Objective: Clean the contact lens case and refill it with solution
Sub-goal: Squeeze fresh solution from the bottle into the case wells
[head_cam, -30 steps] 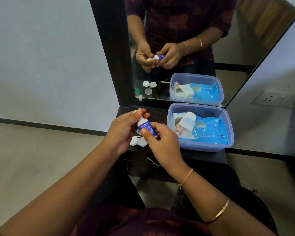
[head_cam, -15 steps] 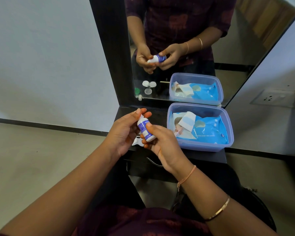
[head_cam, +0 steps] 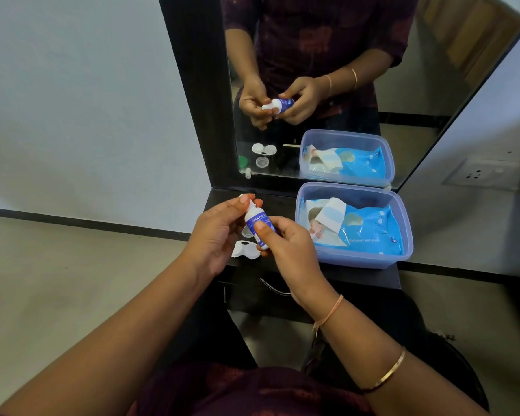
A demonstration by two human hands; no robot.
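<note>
The right hand (head_cam: 285, 244) grips the small solution bottle (head_cam: 257, 219) round its body, tilted, while the left hand (head_cam: 219, 232) pinches its white top. Just below them the lens case (head_cam: 242, 249) lies on the dark shelf (head_cam: 282, 205), beside a plastic box (head_cam: 354, 259) of wipes.

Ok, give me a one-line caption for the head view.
Right hand grips the solution bottle, left hand pinches its top; lens case lies on the shelf below.
</note>
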